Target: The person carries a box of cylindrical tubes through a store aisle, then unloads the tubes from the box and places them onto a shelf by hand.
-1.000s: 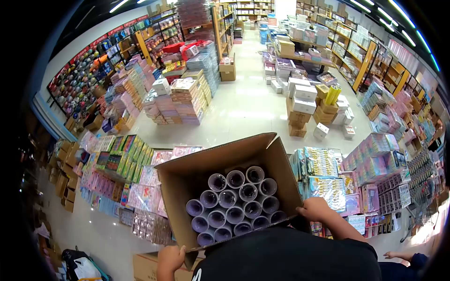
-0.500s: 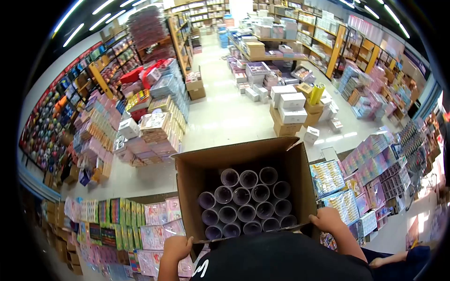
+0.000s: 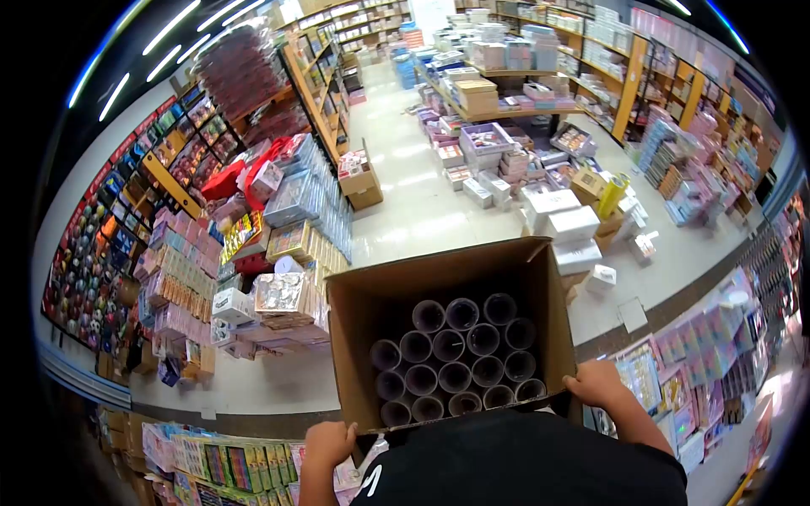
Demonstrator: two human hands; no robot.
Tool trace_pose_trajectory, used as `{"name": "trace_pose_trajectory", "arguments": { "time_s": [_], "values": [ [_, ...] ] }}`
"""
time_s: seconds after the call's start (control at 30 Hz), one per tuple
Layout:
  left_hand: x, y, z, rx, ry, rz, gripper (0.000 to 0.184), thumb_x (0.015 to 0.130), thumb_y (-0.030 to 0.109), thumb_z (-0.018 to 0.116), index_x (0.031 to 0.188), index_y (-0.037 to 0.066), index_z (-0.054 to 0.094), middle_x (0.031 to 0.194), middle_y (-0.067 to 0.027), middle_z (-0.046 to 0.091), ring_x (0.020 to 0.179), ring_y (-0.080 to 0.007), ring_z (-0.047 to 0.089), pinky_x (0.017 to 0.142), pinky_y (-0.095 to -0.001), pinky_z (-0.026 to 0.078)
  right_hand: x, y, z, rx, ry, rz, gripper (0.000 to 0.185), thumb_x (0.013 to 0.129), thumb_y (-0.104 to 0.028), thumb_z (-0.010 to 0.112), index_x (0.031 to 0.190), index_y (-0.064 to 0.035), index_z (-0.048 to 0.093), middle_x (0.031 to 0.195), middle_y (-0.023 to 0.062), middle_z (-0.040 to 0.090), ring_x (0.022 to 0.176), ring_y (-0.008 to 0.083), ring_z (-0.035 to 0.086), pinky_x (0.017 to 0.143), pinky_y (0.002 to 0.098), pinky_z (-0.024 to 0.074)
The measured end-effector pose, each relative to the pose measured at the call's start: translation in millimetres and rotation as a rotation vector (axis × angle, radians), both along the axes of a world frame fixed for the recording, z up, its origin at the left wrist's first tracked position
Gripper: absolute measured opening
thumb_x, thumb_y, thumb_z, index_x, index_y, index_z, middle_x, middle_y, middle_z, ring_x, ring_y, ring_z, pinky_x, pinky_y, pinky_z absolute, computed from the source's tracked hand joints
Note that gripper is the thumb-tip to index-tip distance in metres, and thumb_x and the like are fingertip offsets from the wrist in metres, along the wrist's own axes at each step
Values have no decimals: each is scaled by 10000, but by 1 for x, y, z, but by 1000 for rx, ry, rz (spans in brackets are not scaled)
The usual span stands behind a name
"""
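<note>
An open cardboard box [image 3: 354, 350] is held against the front of my dark shirt, its mouth facing up towards me. Inside it stand several clear, round plastic tubes or cups [image 3: 448, 345] in staggered rows, their open ends upward. My left hand [image 3: 331, 442] grips the box's near left corner, thumb along the edge. The near right corner is gripped by my right hand [image 3: 596, 383], with the fingers partly hidden behind the cardboard. The underside of the box is out of sight.
On the left are stacks of packaged goods [image 3: 308, 211]. White boxes [image 3: 574, 226] and a yellow roll [image 3: 613, 194] stand ahead to the right. A pale floor aisle [image 3: 405, 169] runs between them towards shelves. Packaged goods [image 3: 253, 464] also lie low at the near left.
The view has moved forward, bringing the stacks and white boxes closer. The box remains in both my hands, with the tubes inside it.
</note>
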State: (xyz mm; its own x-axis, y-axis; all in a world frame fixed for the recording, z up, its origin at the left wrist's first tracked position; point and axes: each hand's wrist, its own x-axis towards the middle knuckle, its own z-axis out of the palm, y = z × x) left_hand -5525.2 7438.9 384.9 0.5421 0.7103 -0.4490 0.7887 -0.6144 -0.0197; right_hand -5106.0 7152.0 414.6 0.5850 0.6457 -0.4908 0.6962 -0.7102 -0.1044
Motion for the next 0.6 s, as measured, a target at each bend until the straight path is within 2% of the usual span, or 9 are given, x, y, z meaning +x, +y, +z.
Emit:
{"name": "trace_pose_trajectory", "arguments": {
  "time_s": [0.17, 0.23, 0.27, 0.37, 0.5, 0.53, 0.6],
  "values": [
    [64, 127, -26, -27, -11, -47, 529, 955, 424, 459, 739, 9, 707, 753, -229, 670, 757, -430, 647, 705, -528, 501, 59, 112, -23, 25, -78, 2, 476, 878, -432, 535, 779, -5, 720, 810, 221, 690, 809, 404, 666, 757, 487, 516],
    [89, 185, -44, -16, -21, -31, 523, 952, 430, 462, 758, 13, 709, 776, -226, 675, 783, -424, 650, 733, -526, 500, 85, 171, -32, 49, -29, -3, 490, 875, -443, 544, 753, 0, 714, 792, 226, 686, 791, 410, 665, 739, 497, 513],
    [102, 216, -48, -30, -51, -42, 519, 951, 433, 462, 771, 14, 710, 796, -226, 679, 804, -422, 651, 750, -524, 499, 95, 198, -33, 32, -89, 8, 489, 880, -447, 539, 754, -12, 723, 787, 209, 690, 792, 407, 664, 745, 499, 510],
    [154, 316, -36, -70, -92, -58, 509, 951, 436, 463, 809, 19, 718, 853, -226, 688, 858, -421, 651, 793, -521, 496, 129, 273, -30, 84, -122, 13, 504, 882, -461, 534, 752, -11, 719, 780, 212, 688, 791, 411, 661, 749, 501, 508],
    [204, 420, -19, -104, -59, -124, 522, 953, 431, 456, 804, 3, 716, 836, -239, 684, 838, -429, 651, 768, -517, 503, 161, 360, 3, 108, -116, -104, 511, 876, -464, 550, 735, 2, 707, 762, 243, 671, 784, 422, 657, 740, 503, 507],
    [216, 440, -17, -110, -50, -119, 526, 953, 432, 456, 799, 0, 714, 836, -235, 686, 834, -427, 653, 756, -517, 504, 171, 383, 12, 72, -118, -120, 477, 881, -437, 563, 781, 4, 718, 801, 230, 686, 796, 409, 667, 739, 495, 521],
    [242, 487, -15, -103, -29, -117, 530, 952, 433, 456, 793, -4, 712, 835, -230, 689, 829, -425, 655, 744, -516, 504, 195, 428, 18, 53, -116, -131, 482, 882, -437, 563, 775, 8, 716, 797, 233, 685, 789, 411, 666, 734, 495, 522]
  ]
}}
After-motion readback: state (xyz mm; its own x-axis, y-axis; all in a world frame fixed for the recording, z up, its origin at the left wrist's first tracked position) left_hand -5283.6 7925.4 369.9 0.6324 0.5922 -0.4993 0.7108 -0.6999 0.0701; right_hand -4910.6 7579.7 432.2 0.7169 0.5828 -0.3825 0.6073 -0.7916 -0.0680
